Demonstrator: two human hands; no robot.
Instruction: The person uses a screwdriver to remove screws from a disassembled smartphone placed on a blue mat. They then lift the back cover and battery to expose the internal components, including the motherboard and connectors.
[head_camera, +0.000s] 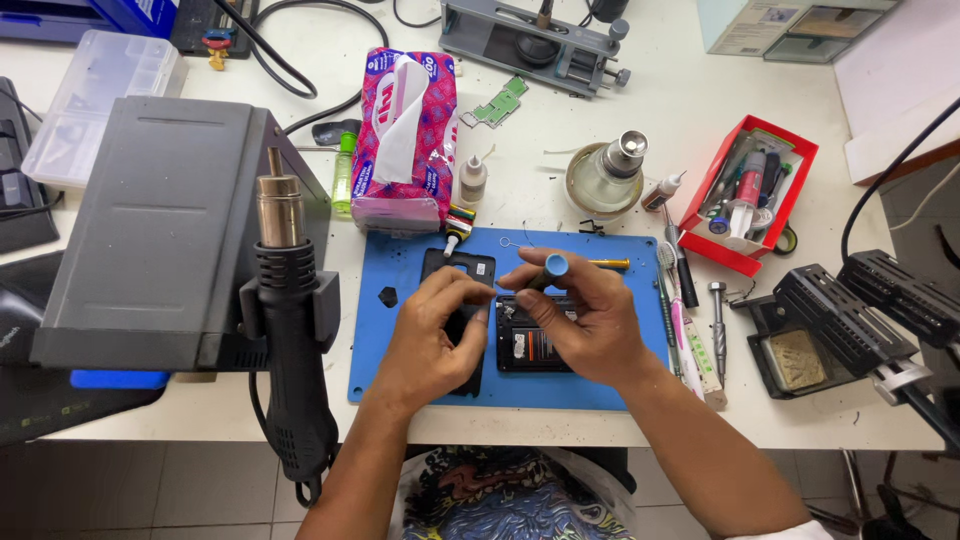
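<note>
Sitting at the left, a boxy grey metal station carries a ribbed black heat gun with a copper nozzle. Right of it lies a flat blue rubber mat, with an opened black phone in its middle. The left hand, palm down, presses curled fingers on the phone's left half. The right hand arches over it, pinching a slim blue-capped screwdriver.
</note>
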